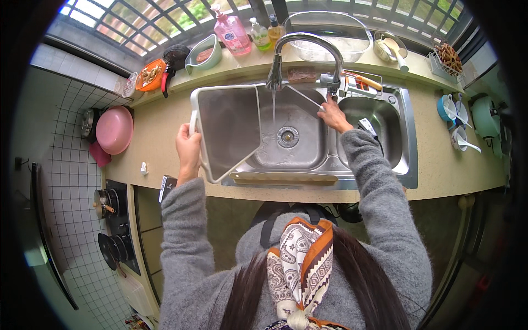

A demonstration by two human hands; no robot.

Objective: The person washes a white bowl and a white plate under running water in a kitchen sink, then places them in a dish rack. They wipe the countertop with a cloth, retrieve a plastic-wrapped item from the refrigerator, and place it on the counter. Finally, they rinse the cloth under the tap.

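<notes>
My left hand [188, 144] grips the white handle edge of a see-through panel [229, 128] with a white rim, which looks like a refrigerator shelf or drawer front. It is held tilted over the left part of the large steel sink basin [307, 152]. At the base of the chrome faucet [338, 62], my right hand [333, 114] reaches up with a finger against the fitting. A thin white strip [305, 97] ends at its fingers; whether they hold it is unclear. From the spray head [274, 76] a stream of water [273, 107] runs into the basin.
A smaller basin [394, 138] on the right holds a device with a black cord [369, 128]. A beige strip [284, 178] lies along the sink's front edge. Soap bottles [233, 35] and a clear tub [330, 51] line the sill. A pink bowl [114, 130] leans at left.
</notes>
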